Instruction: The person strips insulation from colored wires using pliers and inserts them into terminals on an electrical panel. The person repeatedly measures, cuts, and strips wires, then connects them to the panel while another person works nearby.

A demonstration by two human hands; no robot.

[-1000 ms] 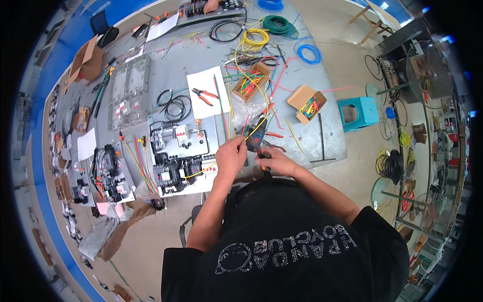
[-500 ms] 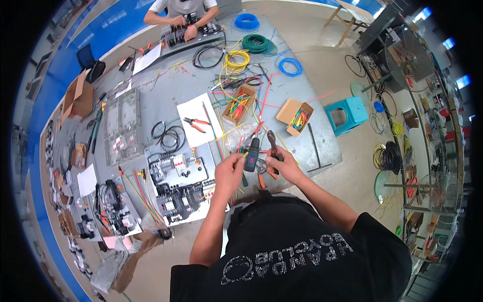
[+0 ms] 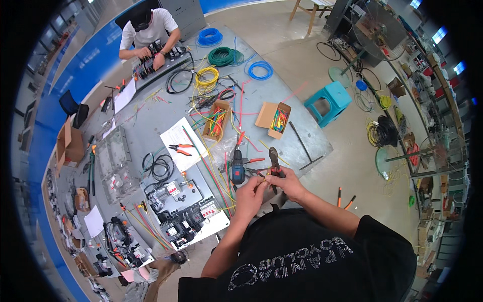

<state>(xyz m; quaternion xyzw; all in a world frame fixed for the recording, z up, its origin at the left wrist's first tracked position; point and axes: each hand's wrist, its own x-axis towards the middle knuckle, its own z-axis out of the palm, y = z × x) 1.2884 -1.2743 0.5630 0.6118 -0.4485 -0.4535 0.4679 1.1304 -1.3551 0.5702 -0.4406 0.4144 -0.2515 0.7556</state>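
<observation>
Close in, just above the person's black shirt, both hands meet over the near edge of the desk (image 3: 302,146): the right hand (image 3: 288,183) has its grip closed round the handles of a pair of dark pliers (image 3: 274,160) whose head stands up and away from the body, while the left hand (image 3: 250,195) pinches the end of a thin wire (image 3: 257,174) between fingertips and thumb, right beside the tool. By the look of it, the step in hand is working a wire end with the pliers — stripping or trimming, though the wire tip is too small to tell which. The next move likely calls for a steady left pinch and a controlled squeeze from the right, with the wire kept square to the tool. Both forearms come up from the lower edge, elbows bent, wrists turned inward toward each other. Just beyond the hands lies a blue and black cordless driver (image 3: 237,168), then a white panel of breakers (image 3: 188,214) to the left — and two cardboard boxes of coloured wire offcuts (image 3: 274,117). Farther off, coils of cable (image 3: 225,56) lie at the far end, where another person (image 3: 148,32) in a white shirt works.
</observation>
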